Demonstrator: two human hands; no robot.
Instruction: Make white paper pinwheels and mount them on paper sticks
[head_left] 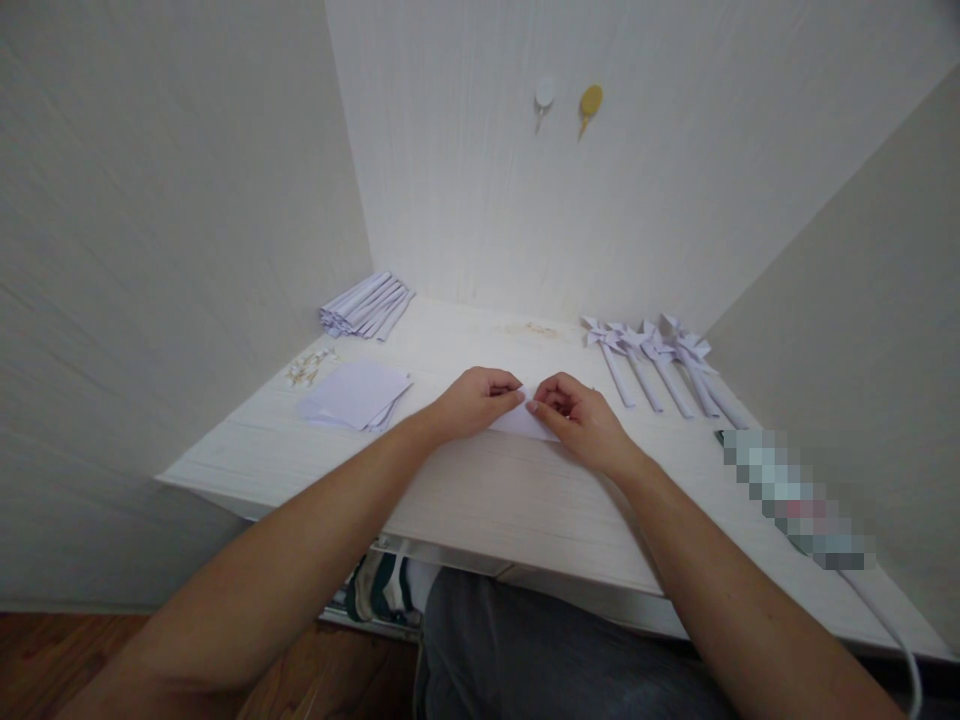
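At the centre of the frame, the small folded sheet of white paper (525,422) is plain, with no print. The flat stack of square paper sheets (356,394) at centre left is white with a faint lilac cast, as are the bundle of rolled paper sticks (366,304) above it and the row of paper pinwheels (660,362) at centre right. The wooden tabletop (480,490) is whitewashed with pale plank grain. The tiny pins (309,368) look golden.
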